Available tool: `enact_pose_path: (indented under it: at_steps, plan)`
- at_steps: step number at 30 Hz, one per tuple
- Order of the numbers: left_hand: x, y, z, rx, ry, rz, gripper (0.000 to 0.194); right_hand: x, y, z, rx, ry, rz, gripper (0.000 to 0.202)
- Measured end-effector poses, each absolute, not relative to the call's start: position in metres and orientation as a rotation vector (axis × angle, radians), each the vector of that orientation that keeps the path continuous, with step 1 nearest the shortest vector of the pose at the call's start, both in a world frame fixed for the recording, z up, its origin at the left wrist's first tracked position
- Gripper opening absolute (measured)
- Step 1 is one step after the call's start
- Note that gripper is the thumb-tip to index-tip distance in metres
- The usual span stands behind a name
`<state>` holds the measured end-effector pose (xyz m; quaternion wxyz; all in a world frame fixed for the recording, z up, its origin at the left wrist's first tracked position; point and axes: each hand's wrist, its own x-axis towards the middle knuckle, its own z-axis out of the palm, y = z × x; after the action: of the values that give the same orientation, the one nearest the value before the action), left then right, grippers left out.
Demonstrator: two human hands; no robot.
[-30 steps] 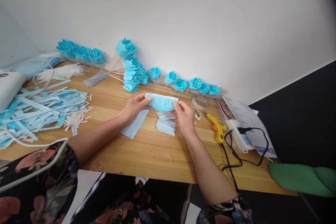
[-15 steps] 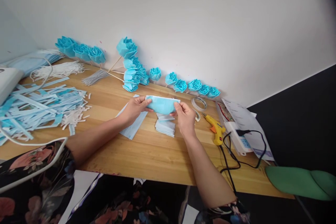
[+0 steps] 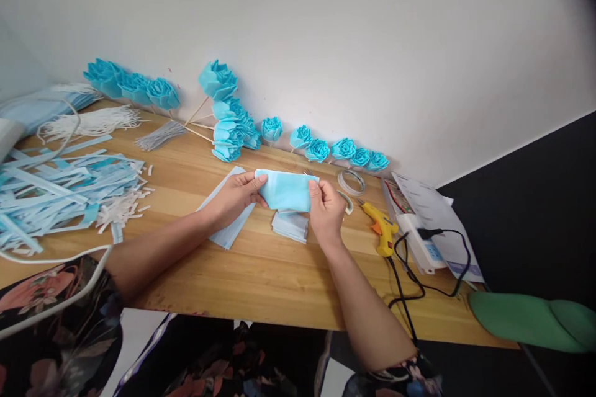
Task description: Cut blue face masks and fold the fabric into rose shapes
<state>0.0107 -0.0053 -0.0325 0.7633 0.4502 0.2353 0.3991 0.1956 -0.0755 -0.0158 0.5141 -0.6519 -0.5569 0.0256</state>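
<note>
Over the middle of the wooden table (image 3: 223,285), a light-blue fabric piece (image 3: 287,191) is held out flat between two hands, broad face toward my camera. Left hand (image 3: 237,195) pinches its left end, thumb in front, fingers mostly behind. Right hand (image 3: 327,211) has the same pinch on the right end, thumb near the upper corner. From my remote seat I log both hands as gripping this one piece. Just below it in my view, a small stack of pale-blue pieces (image 3: 291,227) lies on the wood, its far part hidden. Left of that I note a longer pale sheet (image 3: 229,236), slantwise, partly covered by the left hand. Past the right hand, a tape roll (image 3: 351,182) lies flat, near a yellow glue gun (image 3: 384,232) whose nozzle points toward it. Farther right, a white power strip (image 3: 421,245) with a black plug in it, beside printed papers (image 3: 433,217). Along the wall I see blue flowers (image 3: 343,148), some on thin sticks. On the left side, a loose heap of blue strips (image 3: 60,180), white cords (image 3: 93,123) behind it, a bundle of grey wires (image 3: 161,136) just beside the cords
</note>
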Motion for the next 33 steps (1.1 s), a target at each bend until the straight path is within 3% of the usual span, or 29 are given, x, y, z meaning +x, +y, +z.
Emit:
enact_pose_path:
  at_steps: [12, 26, 33]
  plan:
    - [0.006, -0.022, -0.007, 0.950, 0.283, 0.618, 0.034, 0.188, -0.077, -0.015, -1.564, -1.414, 0.193, 0.035]
    - [0.010, -0.003, -0.030, 0.920, 0.534, 0.894, 0.021, 0.198, -0.075, -0.018, -1.539, -1.316, 0.117, 0.041]
    - [0.010, -0.003, -0.031, 0.918, 0.532, 0.914, 0.019, 0.198, -0.073, -0.018, -1.378, -1.237, 0.438, 0.032]
